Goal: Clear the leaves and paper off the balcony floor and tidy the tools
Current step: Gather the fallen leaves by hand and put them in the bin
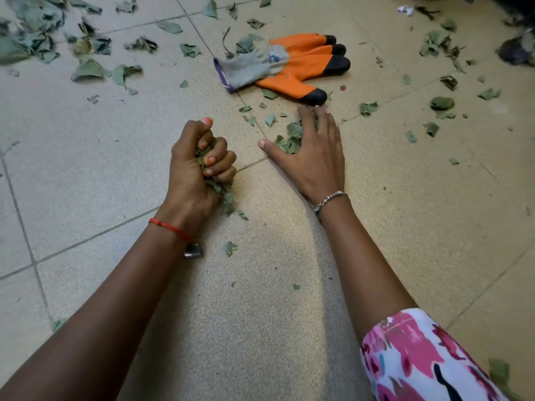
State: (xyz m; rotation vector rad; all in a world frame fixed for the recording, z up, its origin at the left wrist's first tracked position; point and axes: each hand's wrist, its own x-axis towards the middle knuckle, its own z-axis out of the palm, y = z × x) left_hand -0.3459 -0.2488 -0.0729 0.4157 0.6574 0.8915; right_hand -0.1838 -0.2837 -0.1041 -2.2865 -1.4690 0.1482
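Observation:
Dry green leaves lie scattered over the beige tiled floor (115, 175). My left hand (199, 166) grips a crumpled bunch of leaves (223, 192), some sticking out below the fist. My right hand (315, 151) lies flat on the floor with straight spread fingers, resting against a small heap of leaves (291, 137). An orange and grey work glove (292, 63) with black fingertips lies just beyond my right hand. A bigger pile of leaves (29, 33) sits at the far left. A scrap of white paper (405, 10) lies at the top right.
More loose leaves (440, 44) are strewn at the right. A dark object (518, 47) sits at the top right edge. A small metal piece (192, 250) lies under my left wrist. A single leaf (230, 248) lies near it.

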